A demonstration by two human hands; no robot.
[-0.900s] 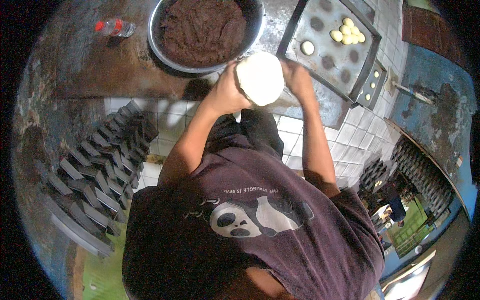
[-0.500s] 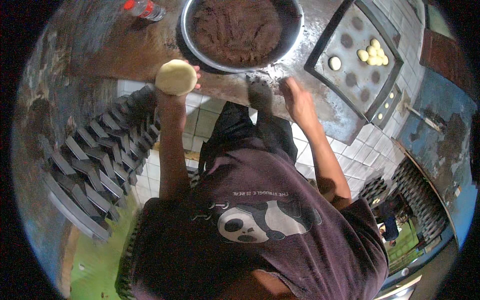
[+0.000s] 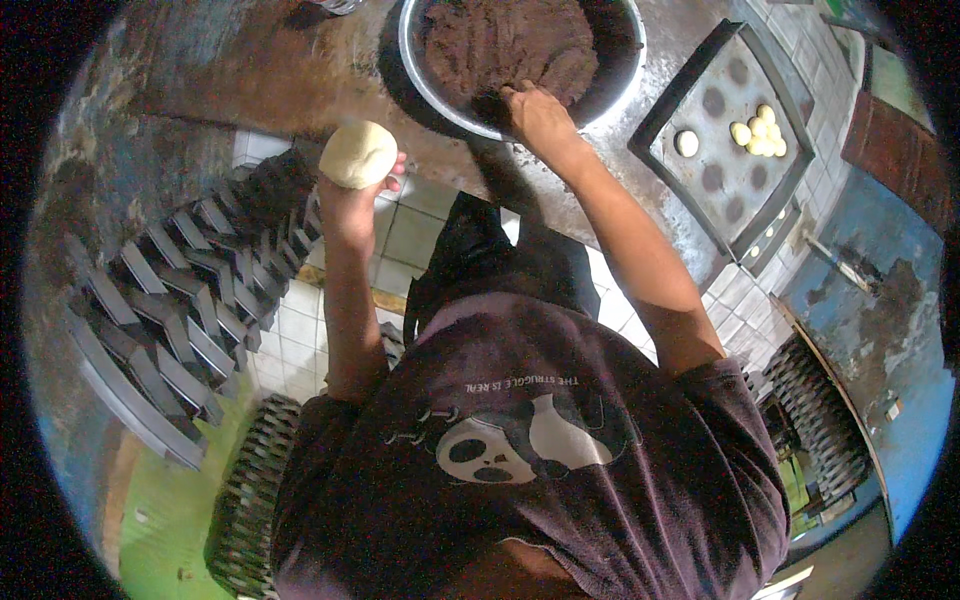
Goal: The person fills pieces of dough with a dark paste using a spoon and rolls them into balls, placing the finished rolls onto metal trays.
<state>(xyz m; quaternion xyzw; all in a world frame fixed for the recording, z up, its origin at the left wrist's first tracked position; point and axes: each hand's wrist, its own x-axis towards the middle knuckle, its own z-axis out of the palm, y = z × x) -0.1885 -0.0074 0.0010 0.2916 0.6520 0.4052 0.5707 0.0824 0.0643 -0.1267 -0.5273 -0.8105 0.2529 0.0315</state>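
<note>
A round, pale disc of dough (image 3: 358, 153) rests on my left hand (image 3: 347, 205), whose fingers curl up around its right edge. This hand is raised at the near edge of the worktable. My right hand (image 3: 543, 118) reaches over the near rim of a wide metal basin (image 3: 638, 72). Its fingers are bent and pressed into the dark brown, crumbly filling (image 3: 505, 45) inside. How much filling lies between the fingertips is hidden.
Right of the basin lies a dark-rimmed baking tray (image 3: 738, 178). It bears a cluster of small dough balls (image 3: 762, 137) and a single round dough piece (image 3: 687, 143). Stacked metal pans (image 3: 190, 270) stand at my left. A clear bottle (image 3: 343, 5) shows at the top edge.
My right hand has moved from beside the basin into the filling. The dough remains on my left hand, now looking more domed. The view has shifted, cutting off most of the bottle.
</note>
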